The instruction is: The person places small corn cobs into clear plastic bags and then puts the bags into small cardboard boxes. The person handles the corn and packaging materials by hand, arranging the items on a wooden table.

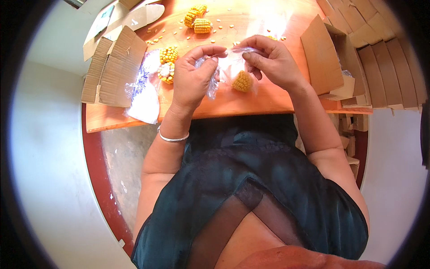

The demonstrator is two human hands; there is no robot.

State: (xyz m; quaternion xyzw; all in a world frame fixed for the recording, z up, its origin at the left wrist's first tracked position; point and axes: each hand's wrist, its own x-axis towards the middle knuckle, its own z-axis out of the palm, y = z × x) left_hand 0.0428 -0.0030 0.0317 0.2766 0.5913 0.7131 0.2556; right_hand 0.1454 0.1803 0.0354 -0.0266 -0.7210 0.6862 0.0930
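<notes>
My left hand (pixel 196 72) pinches the edge of a clear plastic bag (pixel 226 69) between thumb and index finger, with crumpled clear film under its palm. On the bag's other side, my right hand (pixel 270 60) grips the plastic near its top. A piece of corn cob (pixel 242 81) hangs low in the bag, below my right fingers. Beside my left hand, two cob pieces (pixel 168 54) (pixel 166 73) lie on the wooden table (pixel 215 107). More cob pieces (pixel 202 26) (pixel 195 15) lie farther back among loose yellow kernels (pixel 231 26).
Printed plastic bags (pixel 144 97) lie at the left, against an open cardboard box (pixel 122 67). Another open cardboard box (pixel 322 60) stands at the right, beside stacked cardboard (pixel 389 70). The table's near edge runs just in front of my body.
</notes>
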